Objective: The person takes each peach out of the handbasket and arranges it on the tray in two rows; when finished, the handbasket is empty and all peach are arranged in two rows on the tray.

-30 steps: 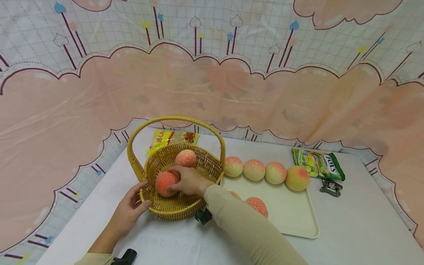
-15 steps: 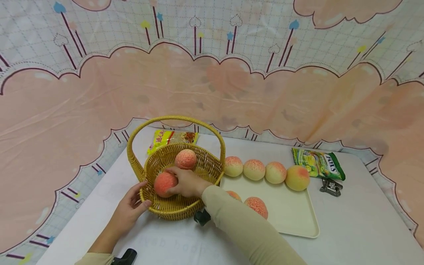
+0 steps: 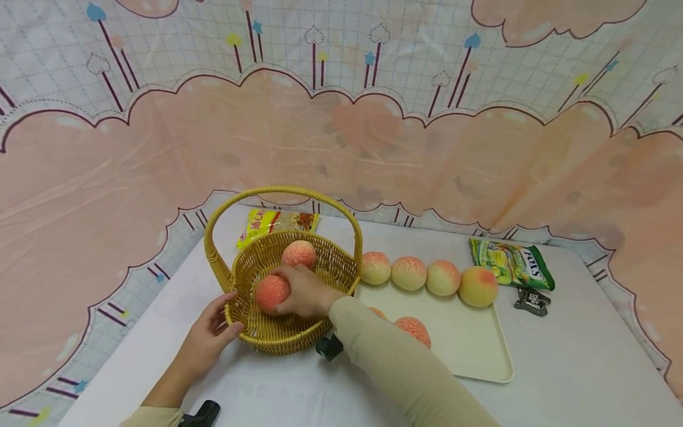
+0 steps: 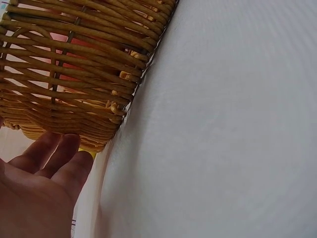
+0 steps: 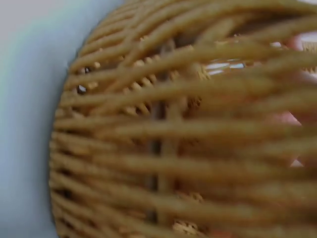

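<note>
A golden wicker basket (image 3: 288, 344) with a tall arched handle stands at the left of the table. In it, my right hand (image 3: 306, 290) grips a red-pink peach (image 3: 272, 295), thumb in front and fingers over the far side. Behind that lies a second peach (image 3: 299, 255). My left hand (image 3: 205, 338) holds the basket's left rim, thumb and forefinger at the edge. The left wrist view shows other fingers (image 4: 74, 171) against its outer weave. Basket weave (image 5: 163, 129) fills the right wrist view and mostly hides the right hand.
A cream tray (image 3: 475, 356) stands right of the basket. Several peaches (image 3: 409, 273) line its far edge; one peach (image 3: 412, 331) and another lie nearer, partly behind the right sleeve. A yellow packet (image 3: 277, 222), a green Fox's bag (image 3: 512, 263) and a black crumpled item (image 3: 532, 301) lie farther back.
The gripped peach has shifted slightly left, then back right and a little away inside the basket with my right hand. My left hand keeps its place on the rim.
</note>
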`<state>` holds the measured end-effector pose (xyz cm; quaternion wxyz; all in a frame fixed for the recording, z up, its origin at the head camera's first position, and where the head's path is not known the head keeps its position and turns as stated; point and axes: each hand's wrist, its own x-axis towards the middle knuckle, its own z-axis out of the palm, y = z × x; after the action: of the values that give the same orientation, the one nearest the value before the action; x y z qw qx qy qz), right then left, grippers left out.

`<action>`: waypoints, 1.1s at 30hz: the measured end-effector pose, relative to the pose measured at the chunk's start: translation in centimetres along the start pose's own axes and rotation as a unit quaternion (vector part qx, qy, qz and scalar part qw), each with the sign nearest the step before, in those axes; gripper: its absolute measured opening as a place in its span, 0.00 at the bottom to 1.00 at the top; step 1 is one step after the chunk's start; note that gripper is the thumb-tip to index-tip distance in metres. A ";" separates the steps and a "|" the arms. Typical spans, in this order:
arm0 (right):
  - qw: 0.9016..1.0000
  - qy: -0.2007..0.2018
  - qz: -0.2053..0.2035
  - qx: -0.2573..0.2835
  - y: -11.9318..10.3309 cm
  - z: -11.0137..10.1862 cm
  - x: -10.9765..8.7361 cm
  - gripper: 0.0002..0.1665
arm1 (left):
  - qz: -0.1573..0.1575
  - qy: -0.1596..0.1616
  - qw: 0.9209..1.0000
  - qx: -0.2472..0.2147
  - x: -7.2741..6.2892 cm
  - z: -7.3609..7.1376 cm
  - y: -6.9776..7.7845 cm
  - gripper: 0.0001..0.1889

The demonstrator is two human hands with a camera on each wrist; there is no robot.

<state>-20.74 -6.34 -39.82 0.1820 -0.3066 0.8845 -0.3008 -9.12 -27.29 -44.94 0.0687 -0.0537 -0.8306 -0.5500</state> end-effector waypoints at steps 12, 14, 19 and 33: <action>0.998 0.020 -0.064 -0.013 -0.2 -1.9 -1.3 0.42 | -0.013 0.000 1.000 0.005 0.1 -0.1 -0.1 0.31; 0.996 0.024 -0.081 -0.014 -0.4 -2.4 -1.9 0.42 | -0.014 -0.001 1.000 0.004 0.1 -0.1 -0.1 0.31; 0.993 0.034 -0.108 -0.027 -0.7 -3.7 -3.8 0.41 | -0.020 -0.004 1.000 0.000 0.1 -0.1 0.0 0.31; 0.988 0.094 -0.117 0.032 2.4 -6.7 -9.2 0.41 | -0.009 0.003 1.000 0.007 0.2 0.1 -0.2 0.31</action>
<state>-18.34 4.01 -35.07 0.0710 -0.3726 0.8456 -0.3757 -9.33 -27.31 -45.12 0.0670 -0.0444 -0.8347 -0.5449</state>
